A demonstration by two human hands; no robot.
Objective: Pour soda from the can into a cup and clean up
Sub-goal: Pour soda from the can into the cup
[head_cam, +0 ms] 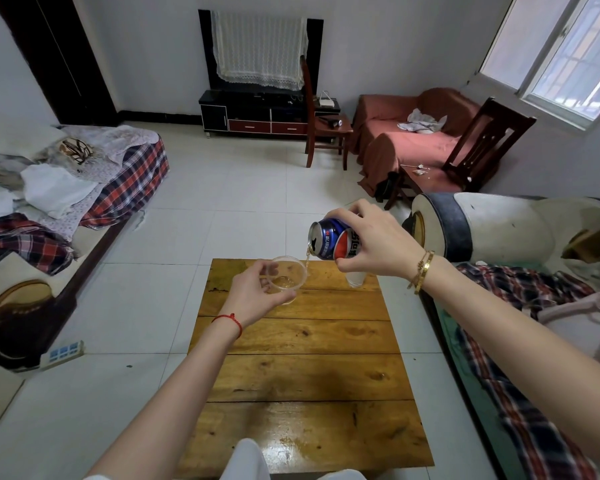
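My right hand point(371, 240) grips a blue and red soda can point(329, 241), tipped to the left with its opening down. A thin stream of soda falls from the can into a clear plastic cup point(289, 277). My left hand point(253, 294) holds that cup from its left side, just above the far end of the wooden table point(305, 372). A little soda lies in the cup's bottom. A white cup-like object point(355, 279) stands on the table under my right hand, mostly hidden.
A sofa with plaid cloth point(534, 341) runs along the table's right side. Another sofa with piled clothes point(59, 188) is at the left. A power strip point(63, 353) lies on the tiled floor at left. Wooden chairs point(321, 126) and a TV stand point(257, 114) stand far back.
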